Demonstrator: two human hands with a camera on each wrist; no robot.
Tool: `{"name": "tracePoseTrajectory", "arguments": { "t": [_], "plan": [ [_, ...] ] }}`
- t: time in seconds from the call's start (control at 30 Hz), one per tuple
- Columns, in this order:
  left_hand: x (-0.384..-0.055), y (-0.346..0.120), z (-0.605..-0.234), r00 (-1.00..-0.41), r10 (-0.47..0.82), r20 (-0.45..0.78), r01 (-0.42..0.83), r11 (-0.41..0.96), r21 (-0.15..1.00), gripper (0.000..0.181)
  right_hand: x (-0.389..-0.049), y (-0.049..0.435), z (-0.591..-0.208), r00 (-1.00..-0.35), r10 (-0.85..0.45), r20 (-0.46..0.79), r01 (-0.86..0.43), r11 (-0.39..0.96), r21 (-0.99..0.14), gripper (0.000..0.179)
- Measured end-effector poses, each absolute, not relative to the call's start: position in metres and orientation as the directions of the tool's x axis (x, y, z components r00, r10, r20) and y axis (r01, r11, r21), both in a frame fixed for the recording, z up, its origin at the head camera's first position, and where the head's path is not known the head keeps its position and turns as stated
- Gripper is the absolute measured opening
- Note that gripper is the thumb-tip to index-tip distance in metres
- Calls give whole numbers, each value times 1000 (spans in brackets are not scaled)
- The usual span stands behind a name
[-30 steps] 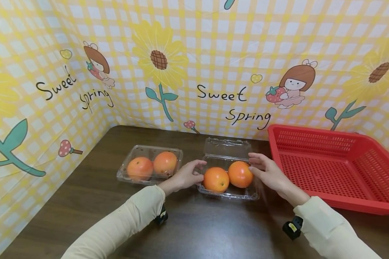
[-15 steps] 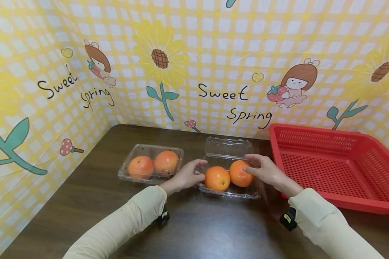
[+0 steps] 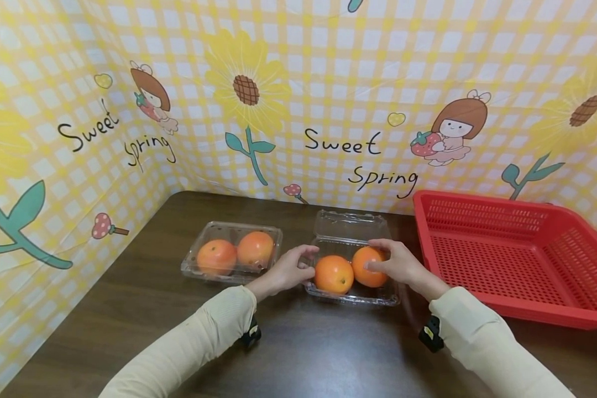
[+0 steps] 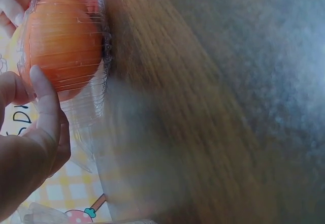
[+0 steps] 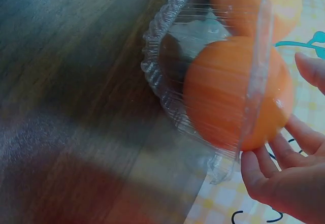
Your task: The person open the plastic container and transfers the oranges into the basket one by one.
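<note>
In the head view, a clear plastic box (image 3: 349,301) with its lid (image 3: 350,225) tipped back holds two oranges, a left orange (image 3: 332,275) and a right orange (image 3: 364,275). My left hand (image 3: 287,271) pinches the box's left rim between thumb and finger, and its fingertip (image 4: 39,79) lies against the clear wall in the left wrist view. My right hand (image 3: 402,266) curves over the right orange. Its fingertips (image 5: 250,163) are right at that orange's side in the right wrist view, while the thumb (image 5: 310,69) stands apart from the skin.
To the left stands another clear box (image 3: 191,271) with its lid down over two oranges (image 3: 216,257). A red perforated basket (image 3: 423,243) stands at the right. Behind the brown table (image 3: 298,354) hangs a yellow checked cloth (image 3: 323,99).
My right hand has moved left from the box's right rim to over the right orange, its thumb now in front of the fruit. My left hand stays at the left rim.
</note>
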State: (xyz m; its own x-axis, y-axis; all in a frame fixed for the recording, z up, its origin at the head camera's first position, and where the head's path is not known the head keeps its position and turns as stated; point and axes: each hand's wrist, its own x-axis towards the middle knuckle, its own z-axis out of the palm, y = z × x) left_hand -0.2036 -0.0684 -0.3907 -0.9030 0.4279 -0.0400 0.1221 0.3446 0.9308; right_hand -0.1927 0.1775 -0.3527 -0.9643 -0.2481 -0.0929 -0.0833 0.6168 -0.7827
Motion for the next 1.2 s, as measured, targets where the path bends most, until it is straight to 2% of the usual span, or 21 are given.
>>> {"name": "tracePoseTrajectory", "arguments": {
  "t": [0.77,1.0,1.2],
  "plan": [
    [-204,-68,-391,-903,427,-51,104,330,938,52,-195,176,-360,-956,-284,-78,-143,677,-722,59],
    [-205,-68,-391,-902,427,-64,94,338,936,52,-193,176,-360,-954,-291,-69,-157,684,-713,68],
    [-205,-68,-393,-901,432,-49,108,332,937,51,-193,177,-362,-947,-314,-60,-181,681,-710,69]
  ]
}}
